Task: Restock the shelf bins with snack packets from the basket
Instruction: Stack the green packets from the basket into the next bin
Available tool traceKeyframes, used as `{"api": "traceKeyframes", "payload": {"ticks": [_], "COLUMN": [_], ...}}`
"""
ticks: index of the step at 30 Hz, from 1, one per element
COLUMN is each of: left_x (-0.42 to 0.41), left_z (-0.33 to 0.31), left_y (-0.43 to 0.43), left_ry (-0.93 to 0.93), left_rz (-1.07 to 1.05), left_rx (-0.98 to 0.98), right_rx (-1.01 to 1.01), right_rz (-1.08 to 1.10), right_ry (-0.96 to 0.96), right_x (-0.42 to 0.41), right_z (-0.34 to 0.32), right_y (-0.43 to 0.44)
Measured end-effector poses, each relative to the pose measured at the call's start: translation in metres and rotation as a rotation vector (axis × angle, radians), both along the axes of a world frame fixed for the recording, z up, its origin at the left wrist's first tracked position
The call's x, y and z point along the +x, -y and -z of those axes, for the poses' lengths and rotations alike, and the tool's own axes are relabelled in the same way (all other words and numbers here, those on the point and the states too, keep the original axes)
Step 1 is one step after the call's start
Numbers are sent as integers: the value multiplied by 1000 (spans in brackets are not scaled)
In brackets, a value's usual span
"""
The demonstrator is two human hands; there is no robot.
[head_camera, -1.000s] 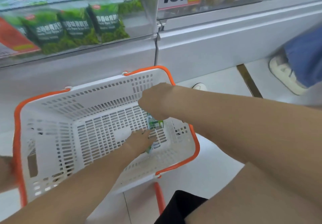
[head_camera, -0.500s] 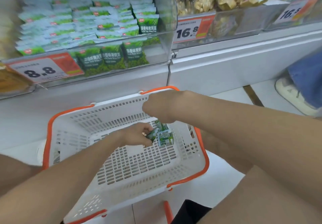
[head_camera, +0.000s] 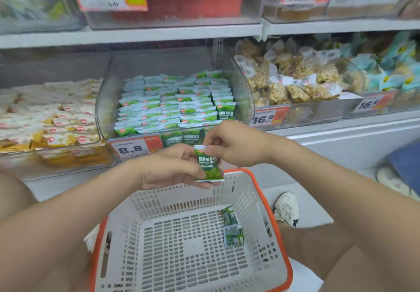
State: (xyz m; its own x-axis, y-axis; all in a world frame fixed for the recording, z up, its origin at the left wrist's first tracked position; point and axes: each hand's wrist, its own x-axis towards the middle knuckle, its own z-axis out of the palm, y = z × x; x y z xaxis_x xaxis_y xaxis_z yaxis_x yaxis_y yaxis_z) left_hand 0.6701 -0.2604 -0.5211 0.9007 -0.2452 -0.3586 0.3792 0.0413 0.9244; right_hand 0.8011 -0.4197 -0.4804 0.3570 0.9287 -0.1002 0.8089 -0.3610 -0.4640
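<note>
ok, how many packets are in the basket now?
2, both on the basket floor by its right wall: one packet farther, one nearer. Another could lie under them.

Above the far wall of the basket (head_camera: 181, 196), where two loose packets (head_camera: 233, 237) lie near its right side, my left hand (head_camera: 172, 169) and right hand (head_camera: 236, 146) meet on one snack packet (head_camera: 208, 164), in front of the middle shelf bin (head_camera: 159, 64), flanked by the left bin (head_camera: 68, 155) and the right bin (head_camera: 306, 114).
</note>
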Motion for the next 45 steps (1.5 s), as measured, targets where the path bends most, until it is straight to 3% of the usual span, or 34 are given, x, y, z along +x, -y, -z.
{"api": "traceKeyframes", "payload": {"ticks": [5,12,15,18,20,25,32,36,40,43,45], "left_x": [12,20,24,31,35,39,41,40,40,38,32], "left_z": [-17,-32,-37,-35,-30,-19,-19,-18,-18,-22,-23], "left_y": [-7,-12,-14,-21,-28,-25,-27,-27,-29,-18,-4], "left_ry": [164,316,467,698,750,659,624,654,687,877,1083], "left_rz": [-190,-272,-454,-603,-470,-119,-7,9,-13,-135,-243], "left_rx": [156,359,562,911,1134,1442,1514,1508,1490,1539,1568], "right_rx": [165,184,333,431,329,-119,-403,-342,-156,72,65], "right_rz": [147,134,222,382,344,125,62,104,144,120,81], "right_ry": [-18,20,33,261,460,782,907,862,816,649,456], "right_x": [9,16,33,53,64,71,68,72,71,52,29], "right_z": [-20,-41,-46,-45,-42,-39,-33,-31,-37,-46,-57], "right_y": [-5,-7,-7,-7,-8,-27,-56,-59,-47,-27,-10]}}
